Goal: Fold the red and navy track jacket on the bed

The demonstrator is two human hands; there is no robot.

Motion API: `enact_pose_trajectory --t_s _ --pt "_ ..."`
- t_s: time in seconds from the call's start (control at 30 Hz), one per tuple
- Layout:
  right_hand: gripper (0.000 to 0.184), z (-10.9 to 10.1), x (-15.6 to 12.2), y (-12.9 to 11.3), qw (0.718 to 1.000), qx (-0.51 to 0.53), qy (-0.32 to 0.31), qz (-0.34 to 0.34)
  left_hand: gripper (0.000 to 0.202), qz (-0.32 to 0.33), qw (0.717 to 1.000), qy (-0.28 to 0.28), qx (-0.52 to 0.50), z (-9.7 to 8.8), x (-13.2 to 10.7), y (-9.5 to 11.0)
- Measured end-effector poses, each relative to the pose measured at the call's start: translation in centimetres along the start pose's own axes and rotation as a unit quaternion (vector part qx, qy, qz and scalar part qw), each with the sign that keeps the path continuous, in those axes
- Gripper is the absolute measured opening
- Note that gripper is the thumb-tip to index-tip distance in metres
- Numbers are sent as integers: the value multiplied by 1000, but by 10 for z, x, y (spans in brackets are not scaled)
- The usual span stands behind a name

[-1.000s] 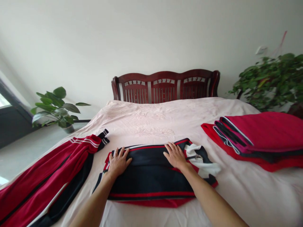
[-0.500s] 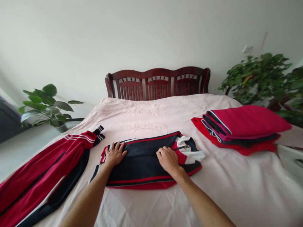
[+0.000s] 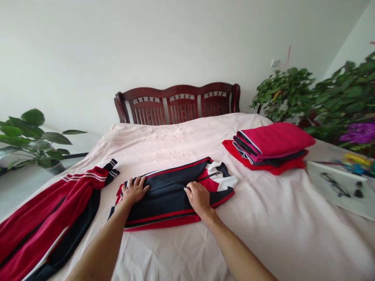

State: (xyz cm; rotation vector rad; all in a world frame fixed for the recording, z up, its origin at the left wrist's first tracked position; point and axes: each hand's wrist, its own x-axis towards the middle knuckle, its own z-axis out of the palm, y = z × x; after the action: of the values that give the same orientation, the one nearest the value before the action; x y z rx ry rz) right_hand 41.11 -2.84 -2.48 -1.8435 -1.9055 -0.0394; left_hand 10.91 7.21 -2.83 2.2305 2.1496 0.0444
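Note:
A folded navy jacket with red stripes and a white collar [image 3: 166, 191] lies on the pink bedsheet [image 3: 263, 226] in front of me. My left hand [image 3: 133, 191] rests on its left end, fingers curled over the far edge. My right hand [image 3: 198, 198] is closed on the fabric near the middle, by the collar and zip. Both forearms reach in from below.
A stack of folded red and navy garments [image 3: 269, 146] sits at the right. Unfolded red and navy trousers [image 3: 49, 218] lie at the left. A white board with glasses [image 3: 336, 187] lies far right. Potted plants [image 3: 319, 97] and a wooden headboard [image 3: 177, 103] stand beyond.
My right hand went from lying flat to closing on the jacket fabric. My left hand's fingers curled over the edge. The view swung to the right, showing the white board.

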Motion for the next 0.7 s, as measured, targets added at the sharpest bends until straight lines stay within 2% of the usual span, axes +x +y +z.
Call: enact_pose_trajectory --t_s 0.13,0.23,0.33,0.5,0.57,0.7 --pt "16 1 7 1 999 -21 -29 36 67 10 999 5 -38 -1 0 -4" --pt "25 2 9 1 999 -20 -24 41 60 18 996 12 -86 -6 -1 -12" --pt "30 2 7 0 999 -19 -18 27 53 18 988 42 -145 -13 -8 -25" --pt "20 1 2 -1 999 7 -13 -52 60 -45 967 104 -226 -15 -45 -61" --pt "15 1 0 0 996 35 11 -82 64 -68 959 105 -256 -11 -64 -75" --pt "19 0 -4 4 977 142 71 -144 67 -87 935 96 -331 -3 -92 -91"
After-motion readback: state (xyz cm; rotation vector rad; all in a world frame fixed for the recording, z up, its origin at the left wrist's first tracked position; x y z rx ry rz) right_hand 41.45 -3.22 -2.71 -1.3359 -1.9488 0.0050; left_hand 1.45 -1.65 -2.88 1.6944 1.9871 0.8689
